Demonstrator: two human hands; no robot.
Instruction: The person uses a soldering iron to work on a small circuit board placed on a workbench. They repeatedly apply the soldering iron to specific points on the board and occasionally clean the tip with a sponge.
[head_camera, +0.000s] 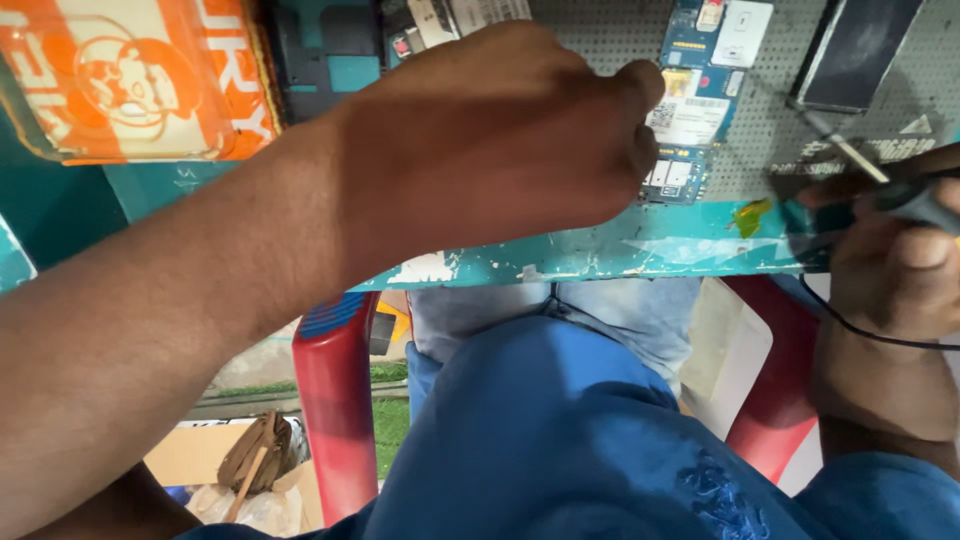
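Two hands | left hand (500, 130) fingers pinch flat blue circuit board (690, 110) | right hand (890, 260) fingers grip slim soldering iron (900, 195)

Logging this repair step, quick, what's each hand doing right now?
Left hand: closed, fingers pressing on the blue rectangular circuit board.
Right hand: closed around a grey-handled soldering iron with thin metal tip.

Left hand (520, 130) on circuit board (690, 110); right hand (890, 260) around soldering iron (880, 185)

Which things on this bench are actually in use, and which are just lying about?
In use: blue circuit board, pinned by left hand; soldering iron, in right hand.
Lying about: orange box, dark phone, white card.
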